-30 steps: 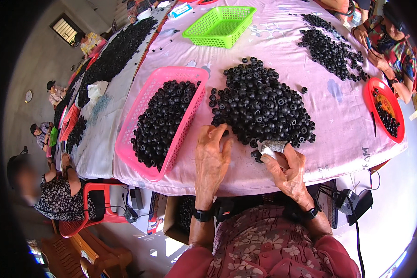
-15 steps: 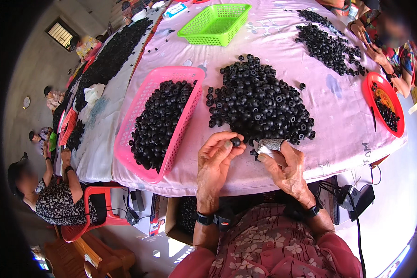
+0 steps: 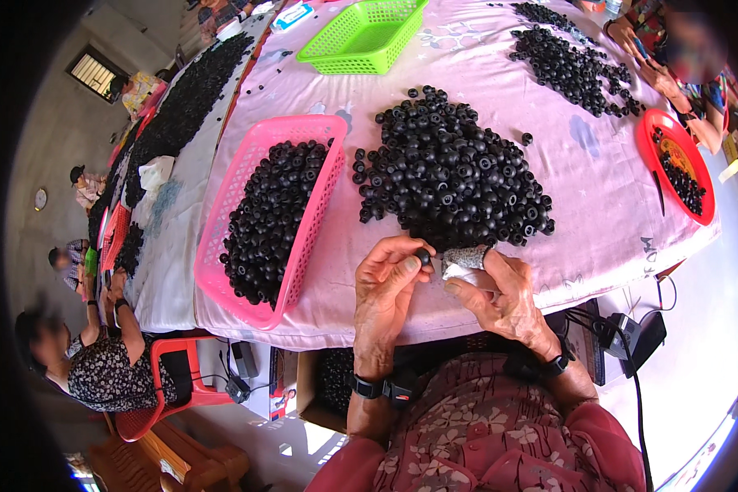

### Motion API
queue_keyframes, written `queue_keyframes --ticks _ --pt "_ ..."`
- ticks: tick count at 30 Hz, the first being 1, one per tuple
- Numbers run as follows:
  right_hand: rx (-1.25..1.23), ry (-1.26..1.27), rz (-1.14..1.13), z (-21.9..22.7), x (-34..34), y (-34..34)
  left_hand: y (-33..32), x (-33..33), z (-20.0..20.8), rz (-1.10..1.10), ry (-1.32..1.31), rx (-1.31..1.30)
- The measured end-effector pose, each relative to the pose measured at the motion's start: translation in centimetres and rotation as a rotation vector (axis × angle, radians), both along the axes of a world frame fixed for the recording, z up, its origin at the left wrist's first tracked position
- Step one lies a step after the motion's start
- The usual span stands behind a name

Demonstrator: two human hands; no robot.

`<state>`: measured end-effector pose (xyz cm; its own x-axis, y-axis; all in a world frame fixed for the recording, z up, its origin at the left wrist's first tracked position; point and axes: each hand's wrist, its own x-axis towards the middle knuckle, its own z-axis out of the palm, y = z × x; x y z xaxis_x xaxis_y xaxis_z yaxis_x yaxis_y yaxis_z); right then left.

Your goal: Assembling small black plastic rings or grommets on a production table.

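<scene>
My left hand (image 3: 383, 283) pinches one small round black bead (image 3: 423, 256) between thumb and fingertips. My right hand (image 3: 507, 297) is closed on a folded piece with a grey speckled surface and a white side, perhaps an abrasive pad (image 3: 465, 258). Its exact kind is unclear. Bead and pad are held close together over the table's near edge. Just beyond my hands lies a heap of black beads (image 3: 455, 168), many showing a hole. Left of it stands a pink plastic basket (image 3: 313, 217) with many more black beads inside.
A green basket (image 3: 344, 64) sits farther back on the pink tablecloth (image 3: 582, 262). At the right are a red tray (image 3: 649, 148) of beads and another bead pile (image 3: 566, 74), beside a co-worker's hands (image 3: 656, 74). A red chair (image 3: 193, 400) and cables (image 3: 631, 361) stand below the table.
The gap between the bead and the grey piece has narrowed as my right hand moved left. Both hands keep their hold. The whole view has shifted slightly.
</scene>
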<state>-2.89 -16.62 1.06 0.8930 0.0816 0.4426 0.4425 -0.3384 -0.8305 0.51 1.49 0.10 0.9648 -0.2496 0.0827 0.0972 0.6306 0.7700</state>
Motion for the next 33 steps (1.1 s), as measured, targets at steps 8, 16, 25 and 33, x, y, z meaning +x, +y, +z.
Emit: queue_keyframes --ticks 8,16,25,33 --pt "-0.025 -0.051 0.002 -0.13 0.12 0.05 -0.04 -0.08 -0.02 0.010 -0.010 0.022" --pt "-0.026 -0.055 0.006 -0.01 0.07 0.00 -0.08 -0.02 -0.08 -0.001 -0.017 0.038" --pt "-0.039 -0.016 0.023 -0.28 0.00 -0.17 -0.05 -0.07 0.11 -0.005 -0.013 0.046" --pt "0.154 0.073 -0.091 0.49 0.18 -0.09 0.10 -0.68 0.15 -0.101 -0.084 0.168"
